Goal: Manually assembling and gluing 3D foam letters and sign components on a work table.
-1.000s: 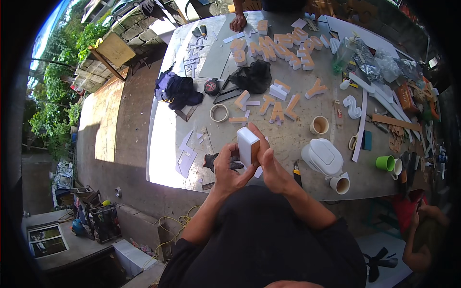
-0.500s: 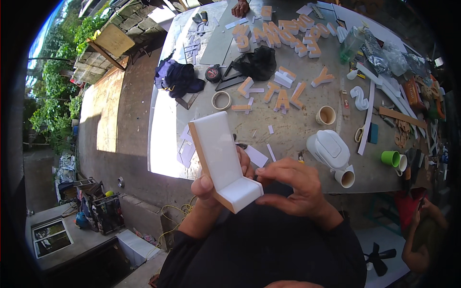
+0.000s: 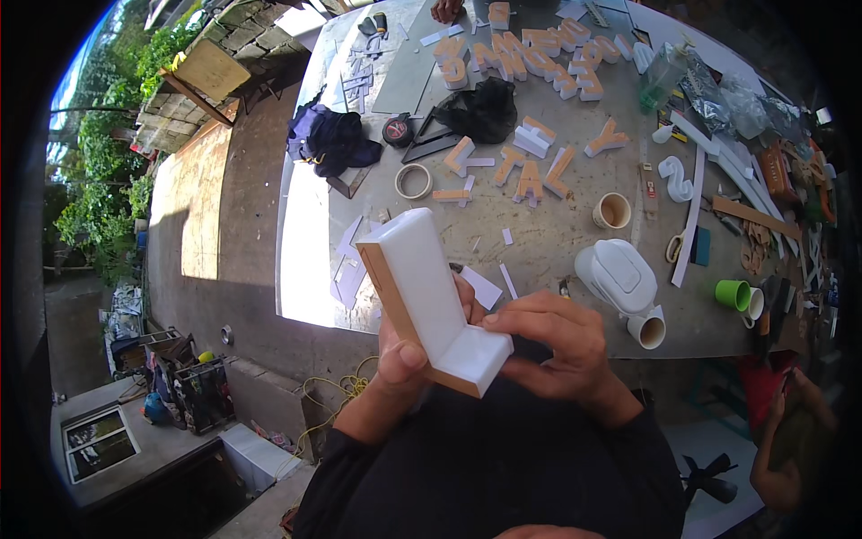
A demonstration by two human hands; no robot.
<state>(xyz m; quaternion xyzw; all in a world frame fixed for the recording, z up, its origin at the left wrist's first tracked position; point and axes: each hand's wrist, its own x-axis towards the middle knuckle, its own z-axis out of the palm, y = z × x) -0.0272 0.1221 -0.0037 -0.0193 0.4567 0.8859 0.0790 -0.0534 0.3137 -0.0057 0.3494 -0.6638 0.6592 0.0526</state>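
Observation:
An L-shaped block letter (image 3: 422, 278), white on its sides with a brown face, is held up in front of my chest. My left hand (image 3: 401, 364) grips it near the corner, thumb on the brown face and fingertips showing behind the long arm. At the end of the short arm, my right hand (image 3: 558, 346) pinches with thumb and fingers; the thumb is partly hidden behind the letter. Beyond my hands, white strips and offcuts (image 3: 481, 289) lie on the table (image 3: 539, 242). Several similar brown-faced letters (image 3: 530, 178) stand farther back.
A tape roll (image 3: 414, 181), tape measure (image 3: 397, 131) and dark cloth (image 3: 330, 139) lie at left. To the right are a paper cup (image 3: 612, 211), white lidded container (image 3: 618, 277) and green cup (image 3: 732, 294). Another person's hand (image 3: 446, 10) rests at the far edge; someone sits at right (image 3: 790, 440).
The block letter has turned and shifted slightly right, showing more of its brown face and top end. Both hands have moved with it, keeping their hold.

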